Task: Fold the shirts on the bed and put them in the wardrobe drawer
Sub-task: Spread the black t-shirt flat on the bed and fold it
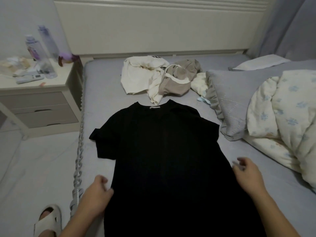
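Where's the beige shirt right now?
The beige shirt lies crumpled near the headboard, atop the cream shirt, beyond the black shirt's collar, left of the grey pillow.

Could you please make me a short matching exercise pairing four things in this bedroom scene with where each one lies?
1. black shirt
2. cream shirt
3. remote control
4. grey pillow

A. on the nightstand
B. crumpled near the headboard
C. spread flat between both hands
D. leaning against the floral duvet

Pairs: 1-C, 2-B, 3-A, 4-D
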Demonstrator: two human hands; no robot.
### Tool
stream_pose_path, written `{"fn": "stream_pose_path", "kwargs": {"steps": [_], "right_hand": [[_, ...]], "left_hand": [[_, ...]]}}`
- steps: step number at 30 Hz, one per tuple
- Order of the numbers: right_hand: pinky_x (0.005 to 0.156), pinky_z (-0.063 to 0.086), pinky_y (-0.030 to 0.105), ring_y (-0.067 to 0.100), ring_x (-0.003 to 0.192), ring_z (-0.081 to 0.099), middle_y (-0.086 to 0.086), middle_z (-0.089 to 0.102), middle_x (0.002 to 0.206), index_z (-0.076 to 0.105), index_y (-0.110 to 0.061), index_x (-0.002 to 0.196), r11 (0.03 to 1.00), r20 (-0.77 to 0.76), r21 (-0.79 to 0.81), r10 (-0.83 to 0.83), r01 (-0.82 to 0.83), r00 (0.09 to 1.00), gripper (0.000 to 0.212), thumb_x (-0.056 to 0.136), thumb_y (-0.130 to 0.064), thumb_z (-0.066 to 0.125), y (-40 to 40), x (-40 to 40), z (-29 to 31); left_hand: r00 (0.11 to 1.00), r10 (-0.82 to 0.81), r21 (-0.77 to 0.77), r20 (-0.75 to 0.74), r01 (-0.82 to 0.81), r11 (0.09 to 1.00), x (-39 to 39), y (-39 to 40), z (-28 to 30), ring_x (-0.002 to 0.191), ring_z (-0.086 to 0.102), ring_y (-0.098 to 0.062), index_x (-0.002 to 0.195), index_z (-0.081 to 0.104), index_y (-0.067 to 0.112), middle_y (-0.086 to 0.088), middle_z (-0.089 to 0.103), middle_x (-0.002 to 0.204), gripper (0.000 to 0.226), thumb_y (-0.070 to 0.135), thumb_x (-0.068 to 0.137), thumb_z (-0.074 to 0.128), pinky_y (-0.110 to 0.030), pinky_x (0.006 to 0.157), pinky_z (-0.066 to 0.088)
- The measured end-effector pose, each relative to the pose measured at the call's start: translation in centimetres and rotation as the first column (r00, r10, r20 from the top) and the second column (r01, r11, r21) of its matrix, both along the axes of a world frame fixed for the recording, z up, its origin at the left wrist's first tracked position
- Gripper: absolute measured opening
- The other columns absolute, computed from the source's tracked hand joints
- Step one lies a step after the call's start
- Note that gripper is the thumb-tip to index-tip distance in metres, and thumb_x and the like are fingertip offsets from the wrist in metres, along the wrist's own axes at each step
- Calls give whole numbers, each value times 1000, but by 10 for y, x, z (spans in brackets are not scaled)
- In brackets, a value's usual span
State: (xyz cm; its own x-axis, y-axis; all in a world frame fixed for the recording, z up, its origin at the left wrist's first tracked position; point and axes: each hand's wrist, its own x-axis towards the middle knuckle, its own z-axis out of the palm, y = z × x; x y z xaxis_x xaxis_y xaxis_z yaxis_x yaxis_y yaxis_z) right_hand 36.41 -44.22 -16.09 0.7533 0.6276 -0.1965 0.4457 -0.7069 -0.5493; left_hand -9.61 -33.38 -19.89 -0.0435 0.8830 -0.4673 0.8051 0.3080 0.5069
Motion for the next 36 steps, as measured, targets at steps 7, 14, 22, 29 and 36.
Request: {"fn": "stream_pose_path", "kwargs": {"steps": [7,14,22,29,36], "right_hand": [[99,39,41,39,124,52,25,54,136,48,4,136,968,-244,167,-145,189,959,58,96,-38,57,153,-2,5],[102,46,46,40,115,59,26,60,129,54,8,131,963,-365,88,-206,254,908,49,96,-26,61,219,15,-19],[81,45,44,44,97,62,31,66,103,64,5,105,985,146,115,-142,126,979,30,92,-22,60,237,63,-3],[105,30,54,46,130,37,31,41,139,43,-2,134,1000,465,-23,22,-12,885,66,83,-30,73,235,25,-24],[120,13,47,25,148,18,7,21,162,28,-24,153,852,389,-421,479,-311,787,68,95,-56,43,189,-42,-48]], "left_hand": [[976,211,303,56,-218,927,19,111,4,124,49,-39,141,42,6,-23,53,133,66,31,86,70,-49,103,41],[990,142,327,14,-139,935,28,215,-10,117,54,-39,138,48,15,-21,57,129,57,31,88,68,-47,98,44],[966,252,439,-54,-203,875,-39,283,-15,97,62,-45,113,68,11,-28,65,108,35,-1,82,57,-51,89,51],[937,-196,689,-289,346,637,12,239,-22,129,46,-36,129,58,18,-13,46,144,50,20,79,60,-56,99,38],[709,-600,122,-371,678,725,58,203,-47,148,-19,-17,146,-20,46,7,-24,160,90,89,75,14,-49,118,-8]]}}
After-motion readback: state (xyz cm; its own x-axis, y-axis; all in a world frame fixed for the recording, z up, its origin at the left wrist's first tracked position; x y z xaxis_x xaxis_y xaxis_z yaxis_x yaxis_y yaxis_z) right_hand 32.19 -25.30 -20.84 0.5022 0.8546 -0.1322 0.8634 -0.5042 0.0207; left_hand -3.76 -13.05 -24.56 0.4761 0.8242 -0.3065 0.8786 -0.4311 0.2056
